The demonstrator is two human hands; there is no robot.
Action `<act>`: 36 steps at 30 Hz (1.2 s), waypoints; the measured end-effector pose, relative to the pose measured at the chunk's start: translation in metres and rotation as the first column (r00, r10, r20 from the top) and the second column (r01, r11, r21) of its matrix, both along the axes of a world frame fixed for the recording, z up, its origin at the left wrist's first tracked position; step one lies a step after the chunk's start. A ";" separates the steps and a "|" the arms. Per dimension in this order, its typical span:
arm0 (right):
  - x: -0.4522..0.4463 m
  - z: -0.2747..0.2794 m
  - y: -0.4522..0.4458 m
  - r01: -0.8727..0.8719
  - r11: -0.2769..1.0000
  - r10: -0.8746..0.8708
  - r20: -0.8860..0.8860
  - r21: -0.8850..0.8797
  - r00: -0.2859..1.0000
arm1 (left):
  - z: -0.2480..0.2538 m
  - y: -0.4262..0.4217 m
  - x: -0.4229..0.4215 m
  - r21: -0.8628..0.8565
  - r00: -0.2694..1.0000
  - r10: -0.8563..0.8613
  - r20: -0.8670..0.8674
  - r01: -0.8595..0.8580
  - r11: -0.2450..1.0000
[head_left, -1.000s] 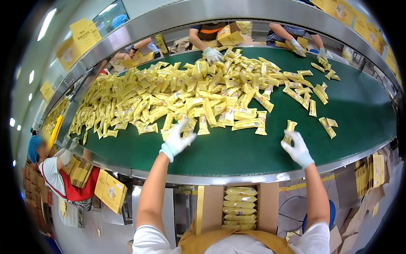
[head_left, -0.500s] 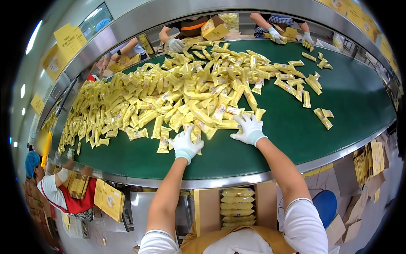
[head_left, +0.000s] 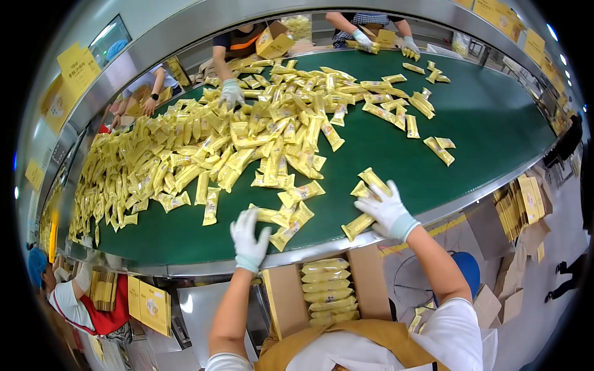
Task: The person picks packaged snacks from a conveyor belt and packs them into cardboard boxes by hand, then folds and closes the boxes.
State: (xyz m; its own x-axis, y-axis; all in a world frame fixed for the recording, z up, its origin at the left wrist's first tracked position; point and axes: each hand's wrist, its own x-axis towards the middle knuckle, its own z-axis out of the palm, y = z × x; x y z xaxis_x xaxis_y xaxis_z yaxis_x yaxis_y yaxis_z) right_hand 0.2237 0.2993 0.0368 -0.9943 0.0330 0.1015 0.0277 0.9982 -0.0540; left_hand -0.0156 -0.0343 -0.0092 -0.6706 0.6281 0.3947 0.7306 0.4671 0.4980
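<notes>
My left hand, in a white glove, is at the near edge of the green belt. Its thumb stands apart from the fingers, beside a few yellow wrapped snack packets. My right hand, gloved too, has its fingers spread over a small group of packets; one packet lies under its fingertips at the belt edge. Neither hand is closed around a packet. Below the belt, in front of my body, an open carton holds a row of stacked packets.
A large heap of packets covers the belt's left and middle. Across it, co-workers' gloved hands reach in. A metal rail edges the belt. A blue stool and flattened cartons are at right.
Both hands have drawn back toward the near edge, and several packets have come away from the heap with them. A co-worker's hand opposite has reached farther over the heap. The view has shifted.
</notes>
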 end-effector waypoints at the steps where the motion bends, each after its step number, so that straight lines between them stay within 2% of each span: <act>1: 0.002 0.011 -0.011 -0.074 0.997 0.073 -0.041 -0.017 0.996 | -0.004 -0.011 0.002 0.059 0.995 0.101 0.016 -0.102 0.993; 3: 0.005 -0.025 -0.012 -0.117 0.986 0.129 0.102 -0.116 0.986 | -0.034 -0.034 -0.005 0.048 0.958 0.281 -0.061 -0.278 0.959; 4: 0.006 -0.027 -0.014 -0.092 0.992 0.101 0.109 -0.085 0.989 | -0.043 -0.046 -0.009 0.037 0.951 0.307 -0.049 -0.305 0.952; 7: 0.005 -0.009 -0.017 0.136 0.938 -0.175 -0.098 -0.318 0.980 | -0.042 -0.057 -0.008 0.045 0.928 0.373 -0.011 -0.372 0.927; 8: 0.000 -0.002 -0.015 0.222 0.915 -0.286 -0.153 -0.336 0.946 | -0.042 -0.058 -0.007 0.049 0.927 0.376 -0.007 -0.375 0.926; 9: -0.005 0.004 -0.013 0.354 0.869 -0.423 -0.148 -0.346 0.894 | -0.040 -0.058 -0.005 0.053 0.925 0.379 -0.001 -0.379 0.924; 11: -0.019 -0.006 -0.002 0.552 0.783 -0.580 -0.018 -0.288 0.814 | -0.036 -0.053 -0.001 0.027 0.926 0.370 -0.070 -0.369 0.929; 13: -0.029 -0.036 0.006 0.575 0.804 -0.559 0.134 -0.151 0.818 | -0.033 -0.048 0.002 -0.023 0.923 0.366 -0.117 -0.371 0.928; 14: -0.035 -0.036 0.006 0.578 0.806 -0.561 0.148 -0.129 0.815 | -0.032 -0.048 0.003 -0.005 0.921 0.367 -0.128 -0.371 0.929; 17: -0.037 -0.025 0.007 0.474 0.853 -0.481 0.023 -0.221 0.876 | -0.034 -0.049 0.003 0.019 0.915 0.390 -0.102 -0.390 0.921; 18: -0.038 0.001 0.002 0.513 0.826 -0.527 0.004 -0.235 0.850 | -0.033 -0.048 0.002 0.015 0.915 0.391 -0.101 -0.391 0.920; 21: -0.044 0.000 0.037 0.587 0.790 -0.606 -0.080 -0.177 0.791 | -0.030 -0.047 0.004 0.000 0.909 0.408 -0.087 -0.409 0.912; 24: -0.049 -0.022 0.062 0.631 0.771 -0.621 0.118 -0.082 0.775 | -0.029 -0.045 0.004 0.000 0.900 0.425 -0.097 -0.427 0.904; 27: -0.049 -0.026 0.062 0.639 0.767 -0.630 0.120 -0.058 0.767 | -0.030 -0.047 0.003 0.016 0.902 0.415 -0.119 -0.417 0.909; 29: -0.041 -0.058 0.057 0.598 0.801 -0.594 -0.102 0.013 0.798 | -0.029 -0.047 0.004 0.011 0.901 0.413 -0.137 -0.415 0.910; 31: -0.031 -0.076 0.043 0.498 0.855 -0.451 -0.267 0.142 0.851 | -0.027 -0.046 0.006 0.004 0.899 0.417 -0.137 -0.420 0.908; 33: -0.022 -0.045 0.000 0.425 0.902 -0.371 -0.369 0.074 0.852 | -0.030 -0.046 0.005 0.006 0.893 0.427 -0.140 -0.431 0.902; 36: -0.014 -0.056 -0.007 0.428 0.903 -0.398 -0.322 0.026 0.859 | -0.035 -0.046 0.004 0.001 0.887 0.438 -0.145 -0.443 0.897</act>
State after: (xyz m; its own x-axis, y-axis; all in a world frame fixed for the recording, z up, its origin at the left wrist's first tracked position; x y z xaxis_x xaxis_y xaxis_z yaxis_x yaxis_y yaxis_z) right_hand 0.2095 0.2927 -0.0192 -0.8116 0.4092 0.4170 0.4361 0.8993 -0.0336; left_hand -0.0118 -0.0805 -0.0442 -0.8213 0.2944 0.4887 0.5065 0.7705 0.3871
